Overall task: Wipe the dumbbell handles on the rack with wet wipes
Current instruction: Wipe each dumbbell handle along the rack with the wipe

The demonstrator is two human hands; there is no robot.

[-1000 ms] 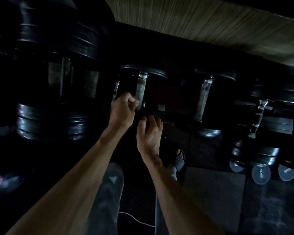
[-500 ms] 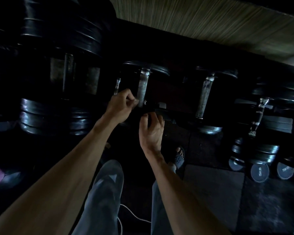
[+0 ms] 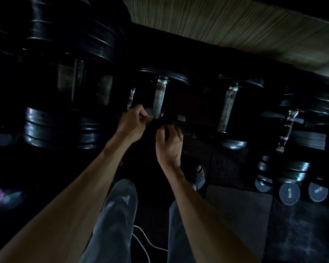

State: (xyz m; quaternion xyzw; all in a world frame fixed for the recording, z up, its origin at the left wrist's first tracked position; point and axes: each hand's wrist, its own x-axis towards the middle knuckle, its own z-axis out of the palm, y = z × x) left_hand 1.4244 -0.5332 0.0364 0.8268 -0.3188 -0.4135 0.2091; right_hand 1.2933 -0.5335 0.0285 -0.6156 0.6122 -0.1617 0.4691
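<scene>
Near end of the dumbbell handle (image 3: 159, 100) behind the left hand (image 3: 133, 123); rack mostly lost in darkness.

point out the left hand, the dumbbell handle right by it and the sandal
left hand (image 3: 133, 123): head view, on the back of the hand.
dumbbell handle (image 3: 158, 100): head view, mid-shaft of the metal bar.
sandal (image 3: 199, 178): head view, on the dark strap.
</scene>
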